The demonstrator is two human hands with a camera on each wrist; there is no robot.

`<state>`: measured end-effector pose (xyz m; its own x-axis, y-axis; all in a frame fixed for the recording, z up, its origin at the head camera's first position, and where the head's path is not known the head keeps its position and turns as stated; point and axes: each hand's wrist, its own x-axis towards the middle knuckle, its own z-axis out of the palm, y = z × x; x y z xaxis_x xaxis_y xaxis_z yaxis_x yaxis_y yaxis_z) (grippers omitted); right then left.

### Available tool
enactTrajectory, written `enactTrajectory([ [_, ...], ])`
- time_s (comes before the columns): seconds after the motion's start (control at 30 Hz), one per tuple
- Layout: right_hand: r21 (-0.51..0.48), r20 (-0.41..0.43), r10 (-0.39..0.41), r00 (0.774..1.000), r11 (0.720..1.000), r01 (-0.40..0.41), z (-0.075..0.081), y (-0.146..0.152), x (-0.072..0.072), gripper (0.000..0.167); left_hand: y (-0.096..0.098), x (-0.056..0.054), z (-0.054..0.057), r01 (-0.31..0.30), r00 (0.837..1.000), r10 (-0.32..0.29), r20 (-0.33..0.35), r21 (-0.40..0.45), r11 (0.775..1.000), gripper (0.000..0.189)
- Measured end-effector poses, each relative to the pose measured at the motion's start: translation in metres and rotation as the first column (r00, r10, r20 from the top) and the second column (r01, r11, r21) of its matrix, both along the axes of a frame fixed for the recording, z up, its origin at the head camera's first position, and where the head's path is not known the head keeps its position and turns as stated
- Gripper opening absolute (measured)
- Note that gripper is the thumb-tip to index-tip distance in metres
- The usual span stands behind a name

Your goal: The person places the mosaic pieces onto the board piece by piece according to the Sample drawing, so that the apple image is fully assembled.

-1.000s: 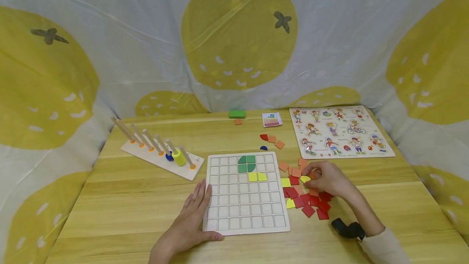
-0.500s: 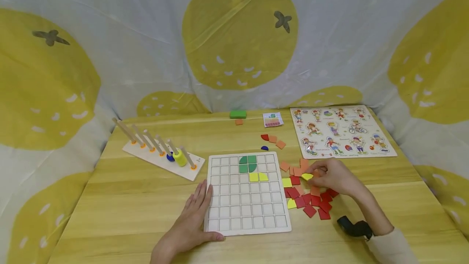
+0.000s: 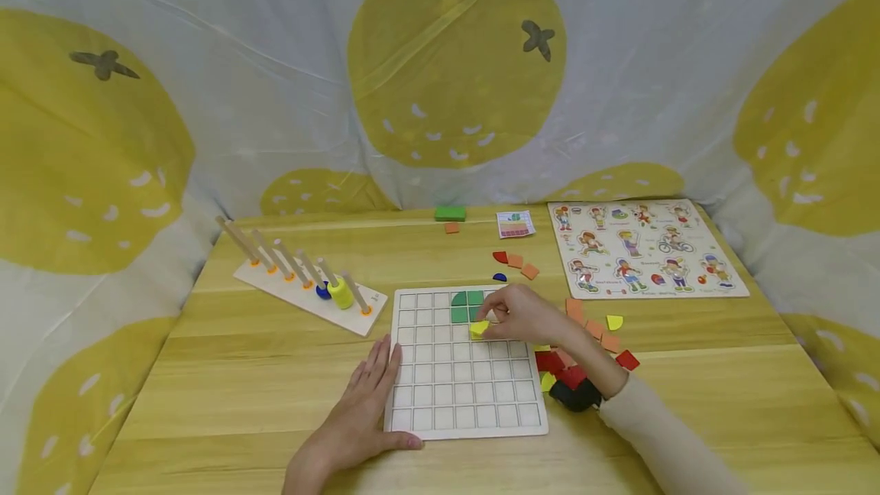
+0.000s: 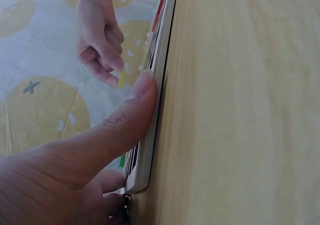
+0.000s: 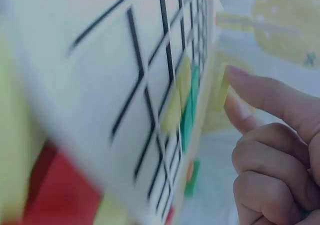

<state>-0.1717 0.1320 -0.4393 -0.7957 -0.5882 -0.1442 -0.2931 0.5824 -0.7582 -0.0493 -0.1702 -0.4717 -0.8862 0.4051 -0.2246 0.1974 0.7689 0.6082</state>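
My right hand (image 3: 525, 315) pinches a yellow tile (image 5: 223, 87) between thumb and index finger. In the head view it is over the upper part of the white gridded board (image 3: 447, 373), just below the green tiles (image 3: 459, 315). The right wrist view has the pinched tile raised off the board, with yellow pieces (image 5: 175, 110) lying on the grid. My left hand (image 3: 357, 403) rests against the board's near left corner. Its fingers are stretched along the left edge, and the thumb (image 4: 120, 122) lies at the front edge.
Red (image 3: 627, 360), orange (image 3: 574, 308) and yellow tiles (image 3: 615, 322) lie right of the board, partly behind the right forearm. A pegged stand (image 3: 309, 300) is on the left. At the back are a green block (image 3: 450, 214), a pattern card (image 3: 516, 224) and a picture puzzle (image 3: 649, 250).
My right hand has lifted from the tile pile and moved left over the board, carrying a yellow tile. The left hand has stayed at the board's corner.
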Motion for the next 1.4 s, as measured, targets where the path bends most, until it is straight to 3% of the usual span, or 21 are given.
enactTrajectory([
  [0.13,0.028,-0.048,0.046,0.998,0.999,-0.044,-0.008,-0.023,-0.004,0.016,-0.001,0.000,0.000,0.000,1.000,0.000,0.000,-0.001,1.000,0.136],
  [0.3,0.056,-0.074,0.047,0.996,0.998,-0.043,-0.014,-0.030,-0.004,0.016,0.000,0.000,0.000,0.002,1.000,-0.002,0.002,0.006,1.000,0.135],
  [0.53,0.035,-0.042,0.042,0.998,0.999,-0.041,-0.017,-0.027,-0.005,0.018,0.000,0.000,0.000,-0.003,1.000,0.003,0.006,0.008,1.000,0.135],
  [1.07,0.035,-0.004,-0.050,0.999,0.998,0.050,-0.015,-0.031,-0.005,0.015,0.002,-0.001,0.002,0.001,1.000,-0.001,-0.013,-0.005,1.000,0.133],
  [1.4,0.007,0.019,-0.052,0.998,0.999,0.052,-0.018,-0.029,-0.005,0.015,0.002,-0.001,0.001,0.000,1.000,0.000,-0.013,-0.004,1.000,0.133],
])
